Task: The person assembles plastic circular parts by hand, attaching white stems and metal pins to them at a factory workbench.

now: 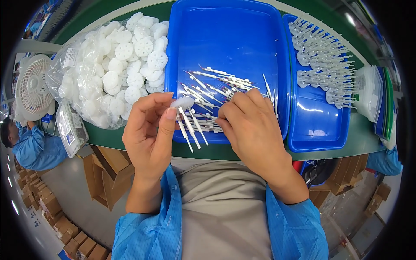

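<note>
My left hand (151, 130) pinches a white plastic disc (183, 102) by its rim, between thumb and fingers. Several thin white rods hang down from that disc, pointing toward me. Over the near part of a large blue tray (225, 41), my right hand (255, 128) is closed, its fingers bent down into a loose heap of thin white rods (200, 93) with narrow tips. The back of that hand hides its fingertips, so what they grip cannot be made out.
Left of the tray lies a clear bag of white perforated discs (115, 78), beside a white fan (35, 84). A smaller blue tray (318, 132) at right holds rows of discs with upright rods (323, 60). Cardboard boxes (108, 173) stand below the green table; a person in blue (41, 147) sits far left.
</note>
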`<state>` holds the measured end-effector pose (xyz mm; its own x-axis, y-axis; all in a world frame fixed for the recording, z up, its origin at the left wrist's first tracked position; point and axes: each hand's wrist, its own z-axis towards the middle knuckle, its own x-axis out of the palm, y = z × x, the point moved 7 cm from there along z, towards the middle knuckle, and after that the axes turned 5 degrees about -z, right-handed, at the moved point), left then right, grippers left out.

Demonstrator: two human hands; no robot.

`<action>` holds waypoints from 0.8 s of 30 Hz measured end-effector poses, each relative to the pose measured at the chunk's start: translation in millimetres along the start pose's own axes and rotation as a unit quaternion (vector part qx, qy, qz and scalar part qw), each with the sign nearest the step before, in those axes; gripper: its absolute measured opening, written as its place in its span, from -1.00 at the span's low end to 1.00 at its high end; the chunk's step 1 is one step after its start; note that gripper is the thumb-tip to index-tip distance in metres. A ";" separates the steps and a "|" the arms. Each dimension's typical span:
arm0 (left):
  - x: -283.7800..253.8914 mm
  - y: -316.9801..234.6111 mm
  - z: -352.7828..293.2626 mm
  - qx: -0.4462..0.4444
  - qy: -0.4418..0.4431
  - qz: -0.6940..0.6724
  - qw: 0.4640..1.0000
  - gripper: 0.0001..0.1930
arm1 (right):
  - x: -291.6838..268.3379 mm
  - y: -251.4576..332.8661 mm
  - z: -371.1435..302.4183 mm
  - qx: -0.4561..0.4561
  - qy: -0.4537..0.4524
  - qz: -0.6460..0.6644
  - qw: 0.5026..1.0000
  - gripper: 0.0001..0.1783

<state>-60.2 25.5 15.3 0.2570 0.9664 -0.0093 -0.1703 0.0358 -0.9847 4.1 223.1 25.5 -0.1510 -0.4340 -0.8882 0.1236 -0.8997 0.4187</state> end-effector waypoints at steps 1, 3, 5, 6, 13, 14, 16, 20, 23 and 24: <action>0.0 1.9 0.6 -0.003 0.001 -0.005 1.000 -0.74 | 0.8 -1.5 -0.3 0.001 0.006 0.002 1.000 -0.80; -1.1 5.1 1.4 -0.008 0.001 -0.007 1.000 -0.74 | 1.8 -4.2 -0.2 0.002 0.011 0.004 1.000 -0.80; -2.5 4.0 -0.2 -0.016 -0.003 -0.005 1.000 -0.74 | -10.1 -6.9 0.1 0.011 -0.063 0.106 0.992 -0.81; -1.6 5.4 -0.8 -0.035 0.000 -0.024 0.999 -0.73 | -12.5 -5.4 1.7 0.010 -0.062 0.108 0.992 -0.81; 13.9 9.7 -6.0 -0.047 0.043 -0.053 0.997 -0.74 | -7.6 -3.9 -0.3 0.016 -0.042 0.240 0.970 -0.79; 14.8 8.7 -5.5 -0.052 0.049 -0.057 0.996 -0.74 | -8.1 -3.9 -2.0 0.003 -0.045 0.238 0.970 -0.78; 13.1 9.2 -4.8 -0.050 0.060 -0.051 0.996 -0.74 | -8.6 -3.7 -3.3 -0.010 -0.046 0.237 0.970 -0.76; 14.7 6.4 -4.8 -0.032 0.079 -0.037 0.996 -0.74 | -11.3 -6.8 -3.8 0.020 -0.040 0.258 0.965 -0.78; 15.0 4.9 -4.5 -0.025 0.094 -0.029 0.995 -0.74 | -13.1 -8.8 -3.3 0.043 -0.035 0.264 0.963 -0.80; 15.3 4.4 -4.2 -0.025 0.094 -0.030 0.995 -0.74 | -13.5 -9.3 -3.2 0.047 -0.036 0.266 0.962 -0.81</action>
<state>-53.1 39.3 10.1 0.4388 0.8983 0.0213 -0.1036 0.0741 -0.9919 8.1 237.5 33.0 -0.1586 -0.8336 -0.5291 0.1137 -0.5478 0.8289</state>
